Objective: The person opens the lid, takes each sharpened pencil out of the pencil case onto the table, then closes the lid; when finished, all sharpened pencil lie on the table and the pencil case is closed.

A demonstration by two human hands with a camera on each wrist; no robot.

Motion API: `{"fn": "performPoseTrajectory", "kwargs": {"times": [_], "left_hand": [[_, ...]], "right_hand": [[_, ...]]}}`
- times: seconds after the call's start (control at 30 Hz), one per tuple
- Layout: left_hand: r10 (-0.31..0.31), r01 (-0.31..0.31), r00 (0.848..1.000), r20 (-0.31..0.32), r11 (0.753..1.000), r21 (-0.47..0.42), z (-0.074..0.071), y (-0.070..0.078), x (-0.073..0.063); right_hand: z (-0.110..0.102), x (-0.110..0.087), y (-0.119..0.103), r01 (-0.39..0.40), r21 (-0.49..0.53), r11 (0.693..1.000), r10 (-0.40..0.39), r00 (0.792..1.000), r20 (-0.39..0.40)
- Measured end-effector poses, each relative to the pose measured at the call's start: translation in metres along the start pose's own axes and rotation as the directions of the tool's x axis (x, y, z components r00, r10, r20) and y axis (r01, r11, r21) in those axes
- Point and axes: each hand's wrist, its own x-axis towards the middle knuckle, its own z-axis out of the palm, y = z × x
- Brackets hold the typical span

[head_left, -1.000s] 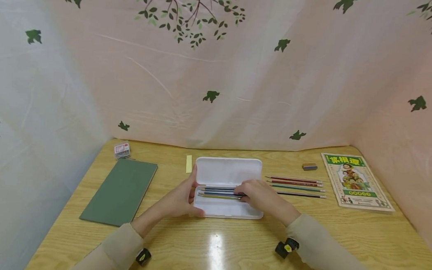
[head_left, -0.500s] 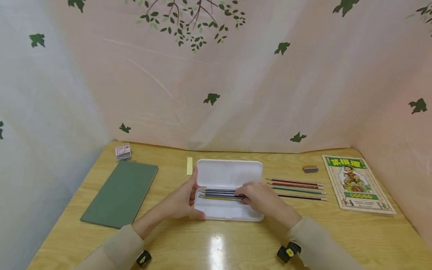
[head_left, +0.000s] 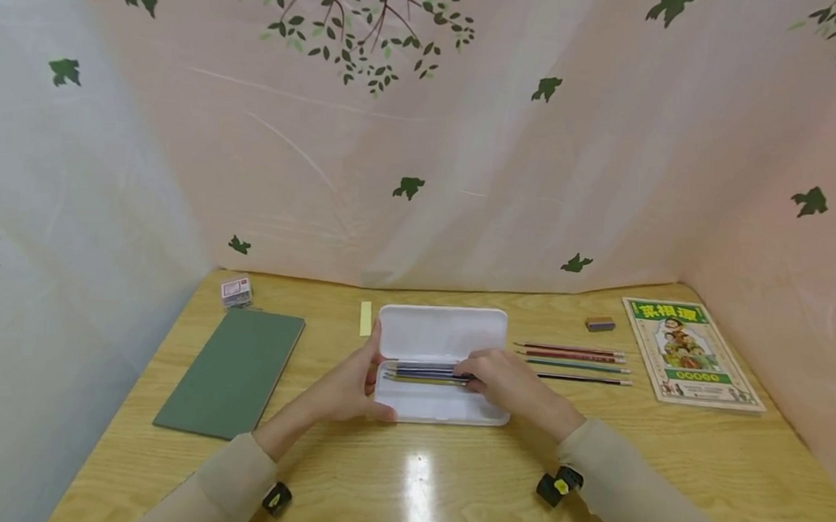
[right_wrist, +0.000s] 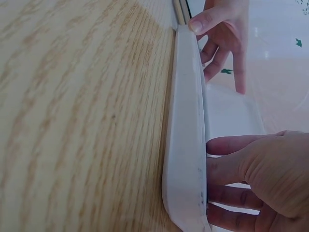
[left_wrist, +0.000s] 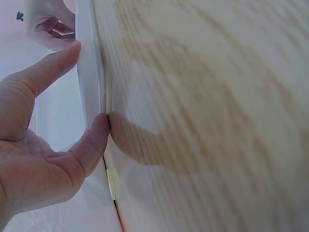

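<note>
A white pencil case [head_left: 426, 409] lies with its lid [head_left: 442, 334] raised at the back. My left hand [head_left: 346, 384] holds its left end, thumb at the front corner and fingers toward the hinge side. Several pencils [head_left: 421, 378] lie side by side along the tray. My right hand [head_left: 507, 382] reaches inside, with curled fingers on the pencils' right ends. In the right wrist view, the case's front wall [right_wrist: 186, 135] hides the fingertips of the right hand [right_wrist: 270, 174]. The left wrist view shows the left thumb and fingers on the case edge.
Several loose pencils [head_left: 573, 366] lie right of the case, with an eraser [head_left: 599, 324] behind them. A printed booklet [head_left: 692, 354] is at far right. To the left are a green notebook [head_left: 231, 373], a small box [head_left: 236, 291] and a yellow strip [head_left: 366, 318].
Both hands keep their places at the case. The right wrist has shifted very slightly to the right, and the head view bobs a little.
</note>
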Motion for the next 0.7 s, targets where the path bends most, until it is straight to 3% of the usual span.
{"fn": "performPoseTrajectory", "kwargs": {"times": [0.7], "left_hand": [[0.01,-0.009,1.0,-0.01,0.999,0.041,-0.0009,-0.001,0.0001]], "right_hand": [[-0.0025,-0.0035,0.0044,0.028,0.021,0.999,-0.027,0.999,-0.02]]}}
